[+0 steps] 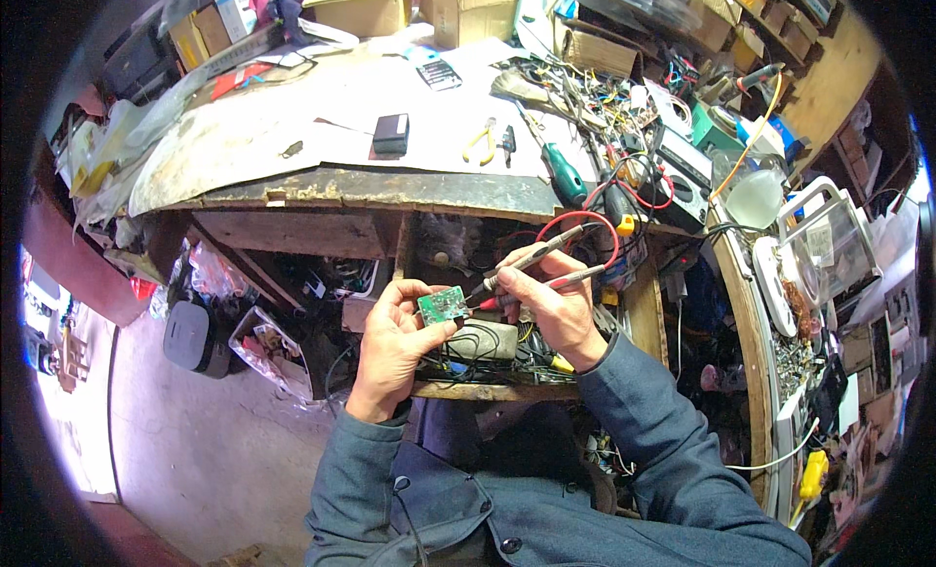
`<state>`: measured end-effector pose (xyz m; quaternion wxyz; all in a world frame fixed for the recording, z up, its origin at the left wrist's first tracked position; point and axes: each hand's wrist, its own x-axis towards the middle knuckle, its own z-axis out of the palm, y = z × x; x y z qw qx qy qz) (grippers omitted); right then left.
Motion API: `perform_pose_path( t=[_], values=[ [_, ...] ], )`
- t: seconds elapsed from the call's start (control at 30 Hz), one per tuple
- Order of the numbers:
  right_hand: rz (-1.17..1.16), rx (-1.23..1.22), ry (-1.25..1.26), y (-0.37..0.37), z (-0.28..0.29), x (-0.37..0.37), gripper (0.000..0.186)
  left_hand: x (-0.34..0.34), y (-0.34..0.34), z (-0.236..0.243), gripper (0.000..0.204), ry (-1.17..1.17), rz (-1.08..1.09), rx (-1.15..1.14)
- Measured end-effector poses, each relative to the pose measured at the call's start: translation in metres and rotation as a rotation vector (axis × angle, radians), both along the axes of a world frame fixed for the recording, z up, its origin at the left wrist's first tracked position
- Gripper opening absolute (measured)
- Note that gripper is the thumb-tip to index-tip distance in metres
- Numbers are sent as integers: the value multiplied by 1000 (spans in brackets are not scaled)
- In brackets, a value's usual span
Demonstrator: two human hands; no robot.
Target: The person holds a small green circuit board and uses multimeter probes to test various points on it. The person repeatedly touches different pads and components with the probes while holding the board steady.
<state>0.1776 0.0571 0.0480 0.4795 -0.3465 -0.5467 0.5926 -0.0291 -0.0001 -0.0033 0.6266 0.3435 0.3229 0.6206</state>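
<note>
From the head camera, the left hand [392, 338] pinches a small green board [443, 305] by its edge, thumb on one side and fingers curled behind, holding it in the air just below the front edge of the bench [322, 190] and above an open drawer of wires. The right hand [552, 304] is closed round two probes [541, 260], held together like chopsticks, their tips touching the board's right side; a red lead [581, 219] loops from them up toward the bench's front right corner. By the look of it, the step in hand is probing points on the board, and the next move would call for steady tips and a shift to another point without slipping. On the bench top, a small black box [391, 134] lies near the middle, yellow-handled pliers [480, 143] and a green-handled screwdriver [563, 170] to its right. Along the back edge stand brown cardboard boxes [474, 11], flaps open, and a white-and-blue carton [234, 7] at the back left corner. A small white label with dark stripes [439, 74] lies flat near the back middle. A yellow packet [90, 174] hangs off the left edge.
</note>
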Motion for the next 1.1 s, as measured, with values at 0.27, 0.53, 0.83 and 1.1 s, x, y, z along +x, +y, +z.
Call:
perform_pose_path(
  t=[0.27,0.53,0.83,1.1],
  values=[
    [23,90,-59,4,-4,4,13,3,-1,3,43,-13,26,-8],
    [37,79,-53,3,-3,3,14,3,0,2,44,-2,36,-2],
    [44,59,-43,2,-3,2,14,2,-1,2,45,1,37,-2],
    [39,47,-47,1,-2,6,13,5,0,6,45,33,45,-18]
  ],
)
